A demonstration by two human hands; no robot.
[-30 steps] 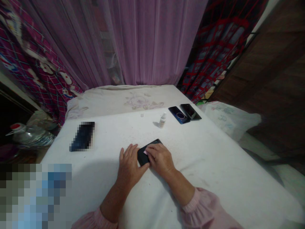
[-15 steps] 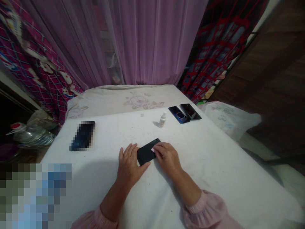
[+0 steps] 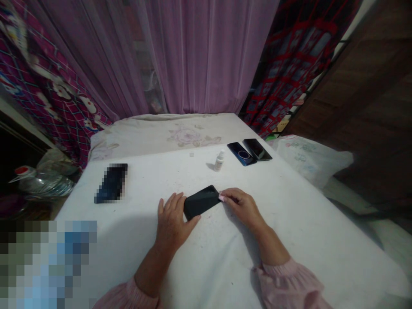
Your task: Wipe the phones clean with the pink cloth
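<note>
A dark smartphone (image 3: 202, 202) lies flat on the white cloth, tilted up to the right. My left hand (image 3: 172, 219) steadies its left end, the thumb along the near edge and the fingers at the far left corner. At the phone's right end, my right hand (image 3: 243, 208) pinches a small pale pink piece (image 3: 221, 197) between thumb and fingertips. That piece touches or hovers by the phone's right edge; its material is too small to make out. Beyond the phone stands a small white bottle (image 3: 219, 161), upright.
Two more phones, a blue one (image 3: 241, 153) and a dark one (image 3: 257, 149), lie at the right rear. A blurred-out dark object (image 3: 111, 183) lies at left. A small clear square (image 3: 192, 155) sits behind. Beside the table are a plastic bottle (image 3: 45, 182) and a plastic bag (image 3: 312, 159).
My right hand has slid rightward with the pink piece, from over the phone's surface to its right end. The left hand stays at the phone's left end.
</note>
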